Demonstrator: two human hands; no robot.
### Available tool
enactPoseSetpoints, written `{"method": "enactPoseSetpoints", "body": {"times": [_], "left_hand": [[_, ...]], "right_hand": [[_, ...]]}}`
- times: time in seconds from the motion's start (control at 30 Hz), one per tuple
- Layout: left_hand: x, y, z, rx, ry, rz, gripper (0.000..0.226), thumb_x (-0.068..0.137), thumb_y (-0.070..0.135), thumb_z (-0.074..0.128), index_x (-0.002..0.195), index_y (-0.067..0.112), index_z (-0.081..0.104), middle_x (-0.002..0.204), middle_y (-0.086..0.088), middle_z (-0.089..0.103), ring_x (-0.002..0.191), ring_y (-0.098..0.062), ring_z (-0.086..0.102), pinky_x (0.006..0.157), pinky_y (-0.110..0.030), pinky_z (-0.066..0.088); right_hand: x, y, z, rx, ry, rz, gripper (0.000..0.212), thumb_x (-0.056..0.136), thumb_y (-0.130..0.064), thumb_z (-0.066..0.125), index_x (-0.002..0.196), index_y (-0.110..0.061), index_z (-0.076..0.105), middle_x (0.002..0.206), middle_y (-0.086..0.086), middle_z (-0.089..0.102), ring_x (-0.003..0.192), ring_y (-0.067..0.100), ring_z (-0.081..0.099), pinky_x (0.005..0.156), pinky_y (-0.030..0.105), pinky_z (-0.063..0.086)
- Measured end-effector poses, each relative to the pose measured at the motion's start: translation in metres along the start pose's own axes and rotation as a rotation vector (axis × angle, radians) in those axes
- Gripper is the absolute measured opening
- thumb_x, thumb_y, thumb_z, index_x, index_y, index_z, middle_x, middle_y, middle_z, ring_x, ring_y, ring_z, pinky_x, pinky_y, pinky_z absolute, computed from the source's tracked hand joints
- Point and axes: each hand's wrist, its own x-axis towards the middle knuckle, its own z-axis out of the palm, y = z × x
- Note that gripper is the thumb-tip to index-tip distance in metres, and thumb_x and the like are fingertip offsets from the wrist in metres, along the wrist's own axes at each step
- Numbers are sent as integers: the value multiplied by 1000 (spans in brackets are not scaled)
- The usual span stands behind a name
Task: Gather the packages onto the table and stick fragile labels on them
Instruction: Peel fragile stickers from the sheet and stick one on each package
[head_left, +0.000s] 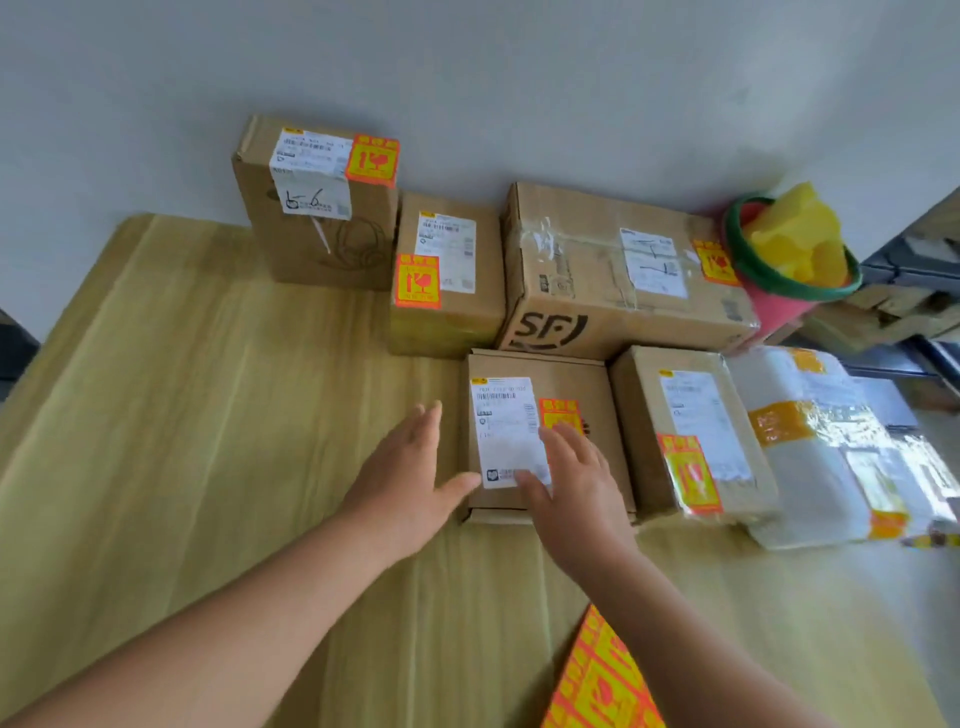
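Along the far edge of the table (208, 415), a tall carton (322, 244), a small carton (452, 312) and an SF carton (597, 291) stand side by side (each labelled). Left hand (410, 478), fingers straight and gripping nothing, touches the flat carton (582, 379) mid-table. Right hand (571, 483) presses flat on its fragile label (558, 410). Towards the right edge: taped carton (691, 415), plastic-wrapped parcel (831, 467). Label sheet (597, 686) at the near edge.

One head view, wide-angle: you're looking forward and steeply down over the worktop (208, 415), close in, your forearms (234, 623) nearer than the SF carton (613, 280), which sits just above centre, wall (467, 78) behind it.
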Motion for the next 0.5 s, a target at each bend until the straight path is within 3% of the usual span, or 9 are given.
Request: {"method": "enactPoseSetpoints", "body": {"times": [0.1,0.27,0.4,0.5], "left_hand": [[-4,13,27,10,-115,-80,92,88,49,55,152,18,-4,160,-1,4,146,-17,11,117,-33,19],[-4,23,43,-109,-135,-183,83,92,37,54,152,18,1,158,2,19,140,-18,29,107,-30,29],[-27,14,51,-152,-40,-249,84,87,31,62,151,20,8,148,3,37,126,-18,47,93,-27,40],[-57,-2,51,-124,40,-307,91,84,29,66,152,21,5,148,1,37,126,-19,47,95,-30,43]], "right_hand": [[-15,18,8,-89,-50,35,65,93,-46,49,149,-19,28,159,8,17,147,26,10,117,39,15],[-30,30,20,-202,-184,72,80,94,-56,42,153,-23,-1,161,5,-8,147,29,-8,118,45,4],[-55,21,28,-223,-214,-6,85,92,-60,39,153,-22,-7,160,5,-14,147,30,-13,118,44,0],[-76,8,32,-193,-253,-127,81,93,-55,42,153,-24,-3,161,1,-11,147,27,-14,118,41,-2]]}}
